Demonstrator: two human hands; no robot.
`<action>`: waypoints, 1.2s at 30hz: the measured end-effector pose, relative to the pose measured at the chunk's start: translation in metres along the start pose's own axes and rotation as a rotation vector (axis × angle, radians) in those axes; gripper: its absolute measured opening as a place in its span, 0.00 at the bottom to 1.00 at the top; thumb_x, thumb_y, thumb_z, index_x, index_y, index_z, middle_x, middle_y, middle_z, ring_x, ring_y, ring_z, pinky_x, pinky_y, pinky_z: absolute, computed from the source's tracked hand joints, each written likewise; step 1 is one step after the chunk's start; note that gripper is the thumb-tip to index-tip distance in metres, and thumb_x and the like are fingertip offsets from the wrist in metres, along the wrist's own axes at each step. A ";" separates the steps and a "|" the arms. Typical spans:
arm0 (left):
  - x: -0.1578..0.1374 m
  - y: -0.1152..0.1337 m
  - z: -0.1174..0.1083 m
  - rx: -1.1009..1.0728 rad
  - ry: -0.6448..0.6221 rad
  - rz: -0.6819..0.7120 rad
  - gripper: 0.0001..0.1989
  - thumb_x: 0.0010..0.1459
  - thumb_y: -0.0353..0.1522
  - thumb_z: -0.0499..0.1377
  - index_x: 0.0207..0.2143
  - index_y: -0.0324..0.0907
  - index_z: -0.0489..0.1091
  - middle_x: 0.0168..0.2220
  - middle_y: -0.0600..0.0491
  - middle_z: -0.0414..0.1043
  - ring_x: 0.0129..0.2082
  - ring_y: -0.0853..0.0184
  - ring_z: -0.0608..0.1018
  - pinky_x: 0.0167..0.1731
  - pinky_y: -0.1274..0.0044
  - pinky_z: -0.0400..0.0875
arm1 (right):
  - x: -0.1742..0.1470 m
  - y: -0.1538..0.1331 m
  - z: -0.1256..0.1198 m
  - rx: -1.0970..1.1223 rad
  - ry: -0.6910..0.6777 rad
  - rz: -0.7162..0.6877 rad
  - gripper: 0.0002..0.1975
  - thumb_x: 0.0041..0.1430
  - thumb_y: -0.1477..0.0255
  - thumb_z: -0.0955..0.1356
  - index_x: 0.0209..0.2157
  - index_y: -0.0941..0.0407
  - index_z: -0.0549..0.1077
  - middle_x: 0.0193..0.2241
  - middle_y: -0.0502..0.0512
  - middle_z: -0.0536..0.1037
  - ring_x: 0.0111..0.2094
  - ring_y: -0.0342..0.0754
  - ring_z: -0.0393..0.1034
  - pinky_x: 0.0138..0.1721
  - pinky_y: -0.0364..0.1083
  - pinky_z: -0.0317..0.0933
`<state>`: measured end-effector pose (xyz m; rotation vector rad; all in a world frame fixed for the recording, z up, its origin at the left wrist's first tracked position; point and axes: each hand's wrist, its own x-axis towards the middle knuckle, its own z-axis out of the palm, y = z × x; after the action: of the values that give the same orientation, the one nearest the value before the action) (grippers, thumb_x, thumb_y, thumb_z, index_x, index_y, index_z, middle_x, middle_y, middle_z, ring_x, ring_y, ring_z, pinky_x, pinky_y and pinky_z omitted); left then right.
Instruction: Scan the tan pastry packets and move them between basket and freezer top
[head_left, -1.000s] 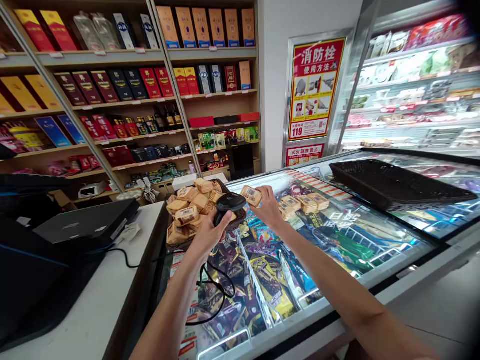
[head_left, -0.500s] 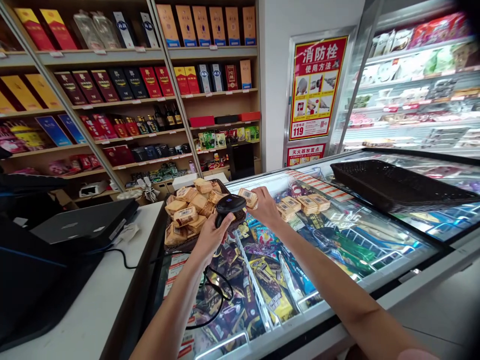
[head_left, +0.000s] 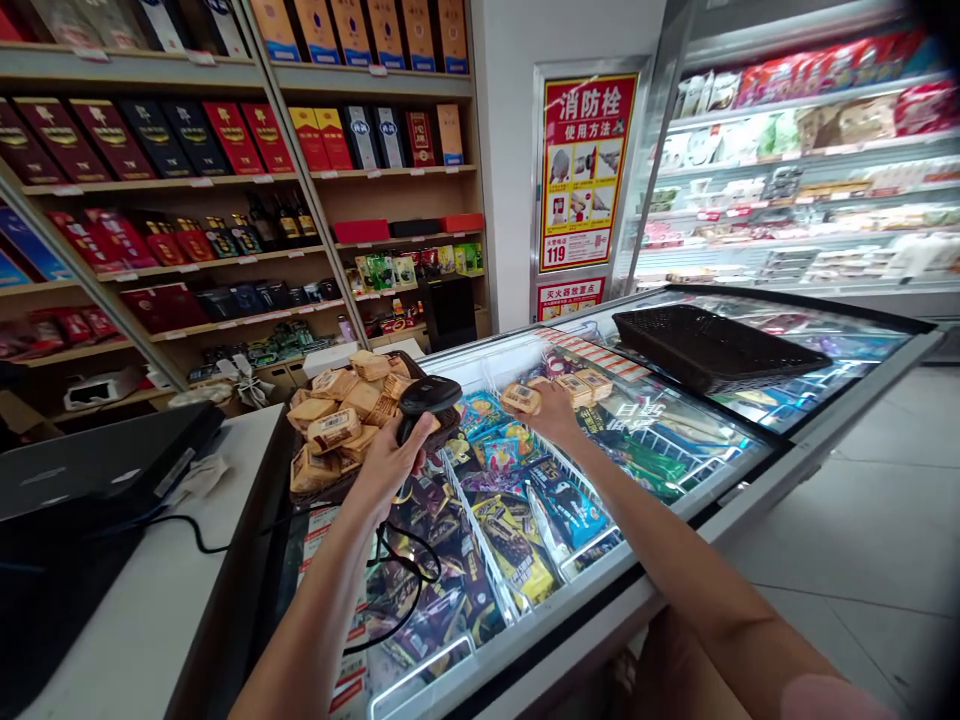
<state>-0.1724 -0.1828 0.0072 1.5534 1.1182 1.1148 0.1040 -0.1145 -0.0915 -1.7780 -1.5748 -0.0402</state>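
In my left hand [head_left: 394, 460] is a black barcode scanner [head_left: 429, 396], gripped by its handle, with its cable trailing down over the freezer glass. My right hand [head_left: 556, 412] pinches a small packaged snack [head_left: 520, 398] with a barcode label, held above the glass-topped freezer [head_left: 480, 690]. Just beyond that hand, a short row of like snack packs [head_left: 589, 386] lies on the glass, partly hidden by the hand. Left of the scanner, a dark woven basket [head_left: 330, 490] is heaped with several more tan packs [head_left: 335, 428].
A flat black basket [head_left: 705, 345] rests farther right on the freezer. At left stands a white counter [head_left: 187, 560] with a dark machine [head_left: 97, 470]. Behind are shelves of boxed goods [head_left: 262, 140], a red poster [head_left: 583, 170] and a lit refrigerated display [head_left: 810, 190].
My right hand has carried the snack pack away from the scanner, towards the row on the glass. My left hand still holds the scanner beside the full basket. The view has turned rightward.
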 end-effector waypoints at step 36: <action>-0.019 0.026 -0.103 0.193 0.293 -0.014 0.26 0.50 0.57 0.63 0.29 0.43 0.66 0.18 0.60 0.59 0.16 0.73 0.63 0.16 0.81 0.55 | 0.000 -0.156 0.058 0.119 -0.230 -0.351 0.23 0.62 0.68 0.66 0.58 0.56 0.64 0.54 0.62 0.69 0.54 0.58 0.65 0.51 0.52 0.63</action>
<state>-0.2710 -0.1904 0.0496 1.5580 1.4670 1.2852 -0.0567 -0.0885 -0.0554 -1.4369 -1.9976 0.0917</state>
